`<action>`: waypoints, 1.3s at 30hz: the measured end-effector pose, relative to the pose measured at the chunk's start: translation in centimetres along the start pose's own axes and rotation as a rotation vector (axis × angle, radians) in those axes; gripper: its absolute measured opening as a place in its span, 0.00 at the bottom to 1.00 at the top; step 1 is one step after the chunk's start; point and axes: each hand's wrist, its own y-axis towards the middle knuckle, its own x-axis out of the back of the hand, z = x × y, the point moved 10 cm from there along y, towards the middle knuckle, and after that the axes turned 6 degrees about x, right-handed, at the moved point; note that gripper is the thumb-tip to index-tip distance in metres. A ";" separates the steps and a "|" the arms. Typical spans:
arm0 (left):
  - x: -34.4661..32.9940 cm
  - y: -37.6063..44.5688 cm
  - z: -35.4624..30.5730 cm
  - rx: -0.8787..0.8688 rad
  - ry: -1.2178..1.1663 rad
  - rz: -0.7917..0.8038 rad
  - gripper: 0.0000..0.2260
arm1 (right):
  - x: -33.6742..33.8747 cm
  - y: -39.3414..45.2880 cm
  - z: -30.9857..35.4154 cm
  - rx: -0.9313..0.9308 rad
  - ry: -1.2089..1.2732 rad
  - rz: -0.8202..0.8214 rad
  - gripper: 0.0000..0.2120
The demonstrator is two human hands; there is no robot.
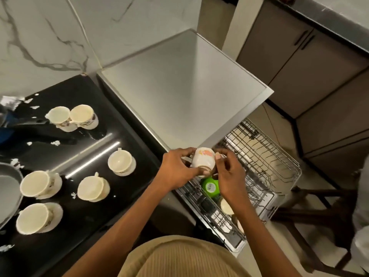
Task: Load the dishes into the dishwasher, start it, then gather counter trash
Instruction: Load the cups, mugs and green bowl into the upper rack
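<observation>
Both my hands hold one white floral cup upside down over the pulled-out dishwasher rack. My left hand grips its left side and my right hand pinches its right side and base. Just below the cup, a green bowl sits upside down in the rack, with a cream dish nearer me. Several cream cups on saucers stand on the black counter to my left.
The dishwasher's silver top lies ahead. Scraps of white paper trash are scattered over the counter. A grey pan and a dark pan handle sit at the far left. A wooden stool stands right of the rack.
</observation>
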 end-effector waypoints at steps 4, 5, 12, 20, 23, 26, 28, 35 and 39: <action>-5.7 0.7 1.0 0.168 -0.091 0.010 0.22 | 3.2 0.1 -2.6 0.092 -0.187 0.117 0.25; -7.2 0.9 1.5 0.217 -0.112 0.017 0.19 | 3.6 0.0 -3.3 0.111 -0.237 0.182 0.30; -14.5 2.5 4.8 0.435 -0.092 0.004 0.15 | 4.5 0.8 -8.1 0.273 -0.666 0.465 0.47; -18.3 3.1 8.8 0.487 0.045 -0.024 0.19 | 2.9 4.4 -13.8 0.276 -0.684 0.640 0.35; -19.0 3.2 10.0 0.481 0.197 0.019 0.18 | 1.7 6.1 -15.8 0.210 -0.686 0.679 0.37; -19.5 3.6 11.6 0.437 0.358 0.061 0.21 | -0.1 7.8 -17.8 0.175 -0.718 0.710 0.37; -19.9 4.1 12.9 0.416 0.511 0.130 0.24 | -1.4 8.8 -19.1 0.157 -0.761 0.729 0.36; -19.6 4.9 18.3 0.342 0.895 0.264 0.39 | -6.4 10.4 -22.7 0.182 -0.896 0.898 0.37; -20.2 4.5 19.5 0.298 0.954 0.274 0.41 | -9.2 11.0 -24.6 0.175 -0.966 0.976 0.44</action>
